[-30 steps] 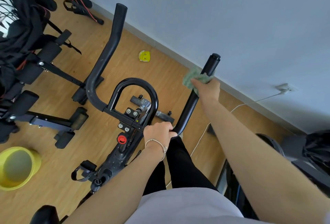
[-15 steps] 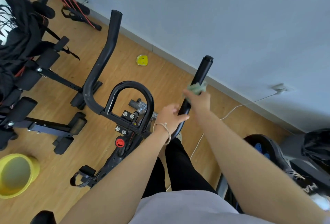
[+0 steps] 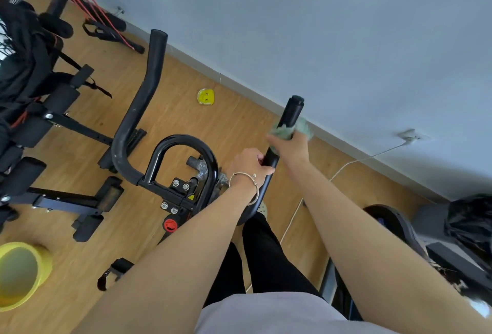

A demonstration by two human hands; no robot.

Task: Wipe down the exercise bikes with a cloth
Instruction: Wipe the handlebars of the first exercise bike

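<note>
A black exercise bike's handlebars fill the middle of the view, with a left bar (image 3: 138,110), a centre loop (image 3: 186,142) and a right bar (image 3: 291,110). My right hand (image 3: 288,147) grips a green cloth (image 3: 285,131) wrapped round the right bar, a little below its capped tip. My left hand (image 3: 249,164), with a thin bracelet at the wrist, grips the same bar lower down, just under the right hand. A red knob (image 3: 169,224) sits on the bike frame below the loop.
A yellow bucket (image 3: 22,272) stands on the wood floor at the lower left. Black weight-bench frames (image 3: 61,120) crowd the left. A small yellow object (image 3: 205,96) lies near the skirting. A white cable (image 3: 346,166) runs to a wall socket. Another machine (image 3: 394,224) stands at the right.
My right hand slid the cloth down the right bar and back up toward the tip. My left hand moved from the bend at the loop onto the right bar.
</note>
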